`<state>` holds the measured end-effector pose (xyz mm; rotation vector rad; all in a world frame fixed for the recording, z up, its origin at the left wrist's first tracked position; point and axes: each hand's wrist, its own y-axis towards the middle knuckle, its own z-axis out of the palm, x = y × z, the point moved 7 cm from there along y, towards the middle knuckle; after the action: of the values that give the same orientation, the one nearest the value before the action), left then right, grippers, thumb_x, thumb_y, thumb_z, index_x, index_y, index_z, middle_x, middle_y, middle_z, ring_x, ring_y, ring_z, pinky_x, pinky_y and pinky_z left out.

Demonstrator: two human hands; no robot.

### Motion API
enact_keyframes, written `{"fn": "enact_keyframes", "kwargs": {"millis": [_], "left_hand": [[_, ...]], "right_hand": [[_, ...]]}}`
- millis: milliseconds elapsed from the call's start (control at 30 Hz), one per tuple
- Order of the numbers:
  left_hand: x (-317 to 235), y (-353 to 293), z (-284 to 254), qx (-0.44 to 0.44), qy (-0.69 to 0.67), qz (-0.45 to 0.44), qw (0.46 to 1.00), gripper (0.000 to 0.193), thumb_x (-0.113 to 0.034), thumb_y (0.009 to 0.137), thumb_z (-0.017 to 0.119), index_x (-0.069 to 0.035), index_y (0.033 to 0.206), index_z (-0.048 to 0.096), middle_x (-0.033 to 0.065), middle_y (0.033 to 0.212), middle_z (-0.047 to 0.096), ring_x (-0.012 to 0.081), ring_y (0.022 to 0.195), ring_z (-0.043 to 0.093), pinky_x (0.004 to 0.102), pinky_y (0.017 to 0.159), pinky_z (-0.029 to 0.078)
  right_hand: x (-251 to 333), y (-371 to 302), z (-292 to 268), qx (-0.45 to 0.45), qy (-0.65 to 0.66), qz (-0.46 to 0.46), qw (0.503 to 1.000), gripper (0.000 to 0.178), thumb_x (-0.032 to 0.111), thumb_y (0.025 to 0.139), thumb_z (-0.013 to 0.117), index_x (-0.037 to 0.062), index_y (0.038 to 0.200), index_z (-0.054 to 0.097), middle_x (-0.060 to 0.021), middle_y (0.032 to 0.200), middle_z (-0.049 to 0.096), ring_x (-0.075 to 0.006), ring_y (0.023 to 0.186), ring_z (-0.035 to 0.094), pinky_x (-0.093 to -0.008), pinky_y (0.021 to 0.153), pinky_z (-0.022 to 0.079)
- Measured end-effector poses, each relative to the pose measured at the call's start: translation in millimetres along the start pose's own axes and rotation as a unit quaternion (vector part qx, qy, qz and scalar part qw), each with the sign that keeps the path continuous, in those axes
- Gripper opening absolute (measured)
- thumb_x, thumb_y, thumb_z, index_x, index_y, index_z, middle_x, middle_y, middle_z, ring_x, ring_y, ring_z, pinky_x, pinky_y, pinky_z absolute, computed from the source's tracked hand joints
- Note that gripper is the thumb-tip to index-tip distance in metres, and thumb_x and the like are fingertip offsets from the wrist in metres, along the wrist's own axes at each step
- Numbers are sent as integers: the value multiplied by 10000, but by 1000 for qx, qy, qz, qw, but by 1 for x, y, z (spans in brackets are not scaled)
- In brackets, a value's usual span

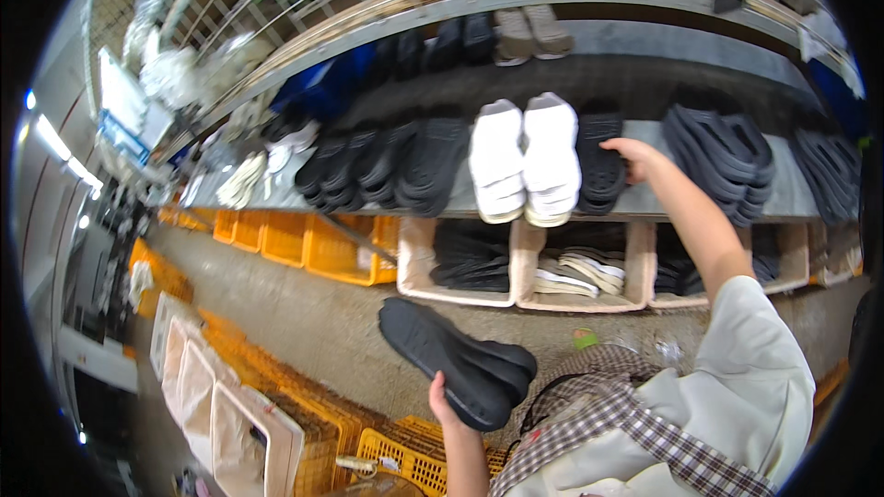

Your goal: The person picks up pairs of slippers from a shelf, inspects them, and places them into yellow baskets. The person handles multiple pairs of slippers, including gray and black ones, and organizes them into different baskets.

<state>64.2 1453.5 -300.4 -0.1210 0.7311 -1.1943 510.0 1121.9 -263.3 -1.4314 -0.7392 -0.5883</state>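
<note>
Warehouse aisle, concrete floor, metal shelf (645, 198) running across 12 o'clock stacked with shoe soles; orange crates (304, 244) at 9–10 o'clock, beige bins (433, 290) under the shelf. Left hand (445, 405) at 6 o'clock, fingers closed around the near end of a stack of black soles (460, 359); long axis runs from the hand toward 10 o'clock, toe end pointing up-left, held in the air over the floor. Right hand (635, 158) up at 1 o'clock on the shelf edge, touching the black sole pile (600, 161) just right of the white soles (525, 158); whether the fingers are wrapped round a sole or only resting on it, cannot tell. Key relation: shelf pile lies at 12–1 o'clock from the held stack, well apart; right hand is already on it, left is the far one. More dark piles (723, 156) at 2 o'clock.
</note>
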Motion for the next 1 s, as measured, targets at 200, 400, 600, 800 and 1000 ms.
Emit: {"fn": "enact_keyframes", "kwargs": {"millis": [200,400,600,800,1000], "left_hand": [[4,12,-16,-62,11,4,998,507,-246,815,561,-4,1249,464,184,1118,593,360,988,586,476,891,484],[-16,2,6,-68,105,132,983,616,-150,802,541,-101,1369,306,143,1238,488,309,1079,532,445,910,469],[-4,0,33,-60,136,160,976,623,-96,904,483,-116,1434,157,138,1367,364,287,1183,448,402,975,408],[11,-3,45,-29,215,215,952,640,-200,969,463,-100,1459,64,143,1463,217,269,1303,305,386,1068,283],[13,-14,18,-37,214,201,955,667,-335,986,425,-108,1464,19,129,1481,190,270,1331,259,387,1091,237]], "right_hand": [[-5,9,6,60,97,29,993,298,165,733,548,9,984,589,-118,977,653,-274,845,639,-424,827,483],[4,-85,-38,-13,167,-178,970,261,96,703,507,-51,913,561,-136,817,615,-277,731,609,-398,791,520],[-55,-225,54,294,150,-20,944,440,72,624,519,-100,1022,595,-201,935,663,-301,789,673,-394,765,561],[-140,-256,209,443,5,-16,896,628,73,775,575,-38,1342,331,-171,1242,528,-230,1075,576,-342,934,469],[-184,-263,248,497,-52,-27,866,682,454,944,428,20,1430,228,-180,1420,330,-258,1304,352,-372,1058,338]]}}
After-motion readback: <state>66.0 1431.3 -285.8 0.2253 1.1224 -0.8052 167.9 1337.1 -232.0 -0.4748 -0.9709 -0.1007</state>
